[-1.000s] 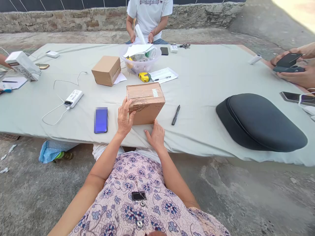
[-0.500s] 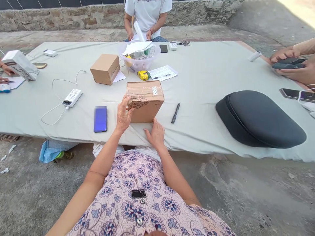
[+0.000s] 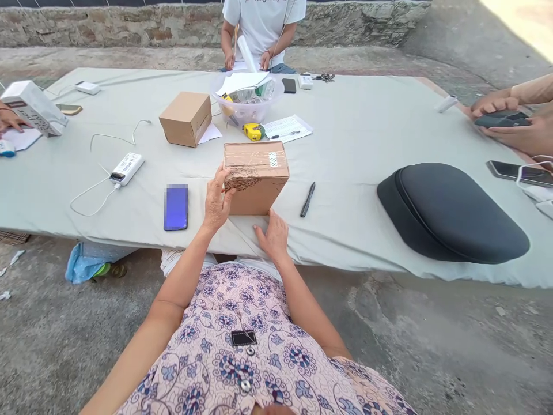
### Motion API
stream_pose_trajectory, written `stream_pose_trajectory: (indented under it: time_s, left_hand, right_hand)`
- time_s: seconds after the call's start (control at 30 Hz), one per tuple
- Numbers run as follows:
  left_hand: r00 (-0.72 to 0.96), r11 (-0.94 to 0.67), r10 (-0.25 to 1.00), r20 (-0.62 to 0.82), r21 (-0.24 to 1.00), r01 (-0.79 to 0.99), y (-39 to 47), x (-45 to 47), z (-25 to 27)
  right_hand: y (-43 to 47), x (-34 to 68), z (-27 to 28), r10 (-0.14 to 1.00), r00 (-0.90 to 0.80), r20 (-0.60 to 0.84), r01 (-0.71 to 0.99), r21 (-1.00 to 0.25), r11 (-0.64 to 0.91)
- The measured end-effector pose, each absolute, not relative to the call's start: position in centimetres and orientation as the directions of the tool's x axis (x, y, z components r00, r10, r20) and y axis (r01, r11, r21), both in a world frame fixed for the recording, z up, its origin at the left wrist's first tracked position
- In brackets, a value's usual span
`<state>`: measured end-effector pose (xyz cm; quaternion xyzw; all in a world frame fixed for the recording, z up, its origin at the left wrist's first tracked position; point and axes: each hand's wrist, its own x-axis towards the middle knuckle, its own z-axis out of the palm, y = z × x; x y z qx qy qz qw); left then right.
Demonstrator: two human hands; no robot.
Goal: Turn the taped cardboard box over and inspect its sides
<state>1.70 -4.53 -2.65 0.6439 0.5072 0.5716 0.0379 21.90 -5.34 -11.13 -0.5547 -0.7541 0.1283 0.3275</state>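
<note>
A brown cardboard box (image 3: 259, 193) stands on the cloth-covered table in front of me, clear tape, a dotted label and dark scribbled lines on it. My left hand (image 3: 218, 199) grips its left side, thumb on the near face and fingers round the edge. Resting on the cloth, my right hand (image 3: 273, 235) lies flat with thumb and fingers apart, fingertips at the box's lower right corner. Just right of the box is a black pen (image 3: 307, 199). A phone (image 3: 175, 207) with a blue screen lies to the left of my left hand.
Behind the box are a yellow tape measure (image 3: 253, 132), a written sheet (image 3: 294, 125), a second cardboard box (image 3: 184, 120) and a plastic basket (image 3: 246, 109). A white power bank (image 3: 127, 169) lies left, a large black case (image 3: 453, 213) right. Other people's hands show at the table's edges.
My hands and the box hold the same position. The view has shifted slightly. At the left edge, another person's hand has moved over the paper by the white box.
</note>
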Motion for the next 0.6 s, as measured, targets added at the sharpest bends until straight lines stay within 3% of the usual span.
stream_pose_trajectory:
  time_s: [0.17,0.3,0.37,0.47,0.53,0.6]
  left_hand:
    - [-0.219,-0.478,0.734,0.643,0.718,0.505,-4.7,1.3,-2.2]
    - [-0.376,-0.472,0.751,0.544,0.839,0.272,-5.1,1.3,-2.5]
    - [-0.436,-0.440,0.785,0.441,0.891,0.111,-5.3,1.6,-3.3]
    - [-0.440,-0.268,0.872,0.216,0.961,-0.060,-5.7,2.1,-5.2]
    - [-0.446,-0.122,0.889,0.102,0.992,-0.015,-6.1,2.2,-6.4]
    - [-0.467,-0.048,0.880,0.086,0.995,0.091,-6.6,1.9,-6.9]
  right_hand:
    - [-5.3,21.9,-10.9,0.921,-0.133,0.367,0.640,-0.677,0.363]
    - [-5.9,22.3,-8.9,0.879,-0.014,0.477,0.505,-0.755,0.418]
    - [-6.1,22.9,-7.2,0.826,0.064,0.560,0.501,-0.734,0.459]
    - [-5.7,24.0,-4.7,0.747,0.144,0.649,0.546,-0.682,0.487]
    - [-5.3,24.5,-3.7,0.723,0.153,0.674,0.581,-0.653,0.486]
    - [-4.9,24.5,-3.4,0.715,0.118,0.689,0.613,-0.617,0.493]
